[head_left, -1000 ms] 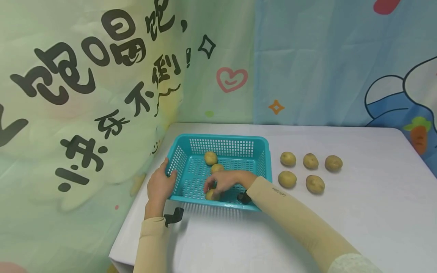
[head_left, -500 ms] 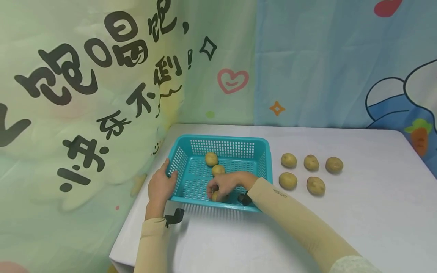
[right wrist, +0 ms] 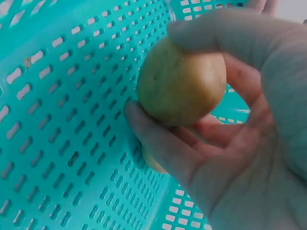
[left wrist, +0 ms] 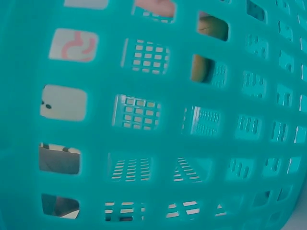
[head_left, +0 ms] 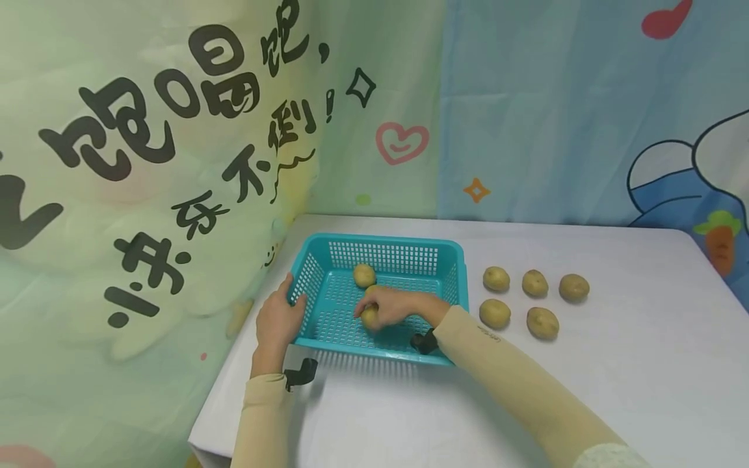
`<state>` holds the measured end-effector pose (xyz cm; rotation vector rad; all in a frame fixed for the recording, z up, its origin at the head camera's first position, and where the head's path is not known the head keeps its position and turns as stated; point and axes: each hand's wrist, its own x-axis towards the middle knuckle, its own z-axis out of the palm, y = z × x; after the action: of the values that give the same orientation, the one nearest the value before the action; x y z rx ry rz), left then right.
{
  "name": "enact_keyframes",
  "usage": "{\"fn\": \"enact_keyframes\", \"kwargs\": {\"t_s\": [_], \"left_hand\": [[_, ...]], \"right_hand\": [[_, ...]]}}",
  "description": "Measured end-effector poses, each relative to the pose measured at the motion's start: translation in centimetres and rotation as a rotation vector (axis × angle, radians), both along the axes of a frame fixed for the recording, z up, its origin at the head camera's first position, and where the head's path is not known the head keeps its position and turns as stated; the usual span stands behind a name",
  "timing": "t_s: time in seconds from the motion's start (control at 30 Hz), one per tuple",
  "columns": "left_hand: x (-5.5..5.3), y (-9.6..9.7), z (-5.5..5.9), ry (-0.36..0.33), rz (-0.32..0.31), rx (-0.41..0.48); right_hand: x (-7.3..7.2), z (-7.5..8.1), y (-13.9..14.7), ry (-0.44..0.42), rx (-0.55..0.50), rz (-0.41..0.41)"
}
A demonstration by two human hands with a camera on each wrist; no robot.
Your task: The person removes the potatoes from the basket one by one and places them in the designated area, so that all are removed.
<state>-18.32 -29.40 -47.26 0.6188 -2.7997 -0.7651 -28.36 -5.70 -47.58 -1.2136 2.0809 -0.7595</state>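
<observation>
A turquoise plastic basket (head_left: 342,348) with slotted walls stands on the white table in the head view. My left hand (head_left: 277,316) holds its left rim; the left wrist view is filled by the basket's wall (left wrist: 98,129). Inside the basket, my right hand (head_left: 391,305) grips a potato (right wrist: 180,84) between thumb and fingers, clear of the others' tops. Another potato (head_left: 364,275) lies behind it toward the back wall. A further potato (head_left: 371,290) is mostly covered by the right hand. Low in the right wrist view, part of a potato (right wrist: 153,162) shows beneath the fingers.
Several loose potatoes lie in two rows right of the basket, among them a near potato (head_left: 495,314) and a far-right potato (head_left: 574,288). The white table (head_left: 386,416) meets a printed cloth backdrop (head_left: 526,130) behind and on the left.
My right hand has moved the potato from near the basket's front wall back toward the middle, close to the other potatoes. The left hand keeps its place on the rim.
</observation>
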Motion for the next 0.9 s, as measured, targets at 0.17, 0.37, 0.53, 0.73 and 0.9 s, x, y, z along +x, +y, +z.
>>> {"fn": "enact_keyframes", "kwargs": {"t_s": [0.17,0.37,0.53,0.73,0.9], "left_hand": [[-0.1,0.0,-0.1,-0.004,-0.003,-0.010],[-0.1,0.0,-0.2,-0.002,-0.005,-0.011],[-0.1,0.1,-0.2,0.000,-0.002,-0.008],[0.0,0.1,0.0,0.003,-0.007,-0.010],[0.1,0.1,0.0,0.004,-0.007,-0.008]], "right_hand": [[-0.1,0.6,0.5,0.036,-0.026,-0.074],[0.2,1.5,0.8,0.133,-0.092,-0.142],[0.4,2.5,1.0,0.197,-0.130,-0.202],[1.0,3.7,1.6,0.224,-0.142,-0.246],[1.5,4.3,2.3,0.257,-0.182,-0.274]]}}
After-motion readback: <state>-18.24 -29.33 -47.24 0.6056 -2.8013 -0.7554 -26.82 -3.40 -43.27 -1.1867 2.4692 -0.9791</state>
